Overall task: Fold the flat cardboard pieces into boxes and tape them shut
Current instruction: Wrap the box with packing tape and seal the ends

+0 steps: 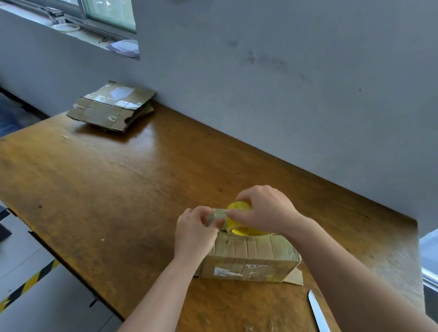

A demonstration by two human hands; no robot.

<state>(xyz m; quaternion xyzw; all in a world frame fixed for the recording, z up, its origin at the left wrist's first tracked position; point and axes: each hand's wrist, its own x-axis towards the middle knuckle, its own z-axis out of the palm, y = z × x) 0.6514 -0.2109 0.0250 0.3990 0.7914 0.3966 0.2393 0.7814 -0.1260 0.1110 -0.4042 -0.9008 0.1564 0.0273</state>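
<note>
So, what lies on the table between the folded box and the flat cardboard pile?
Nothing: in the head view only bare wooden tabletop runs from the folded box to the flat cardboard pile.

Over the box (248,259) on the surface (110,196), the right hand (266,209) grips the yellow tape roll (240,220) while the left hand (196,231) pinches its free end. Flat cardboard (112,107) lies by the wall, well apart; a blade (320,319) rests near the front edge.

The single head-worn camera looked forward and down at the worktop (132,194), close above it, perhaps slightly tilted.
</note>
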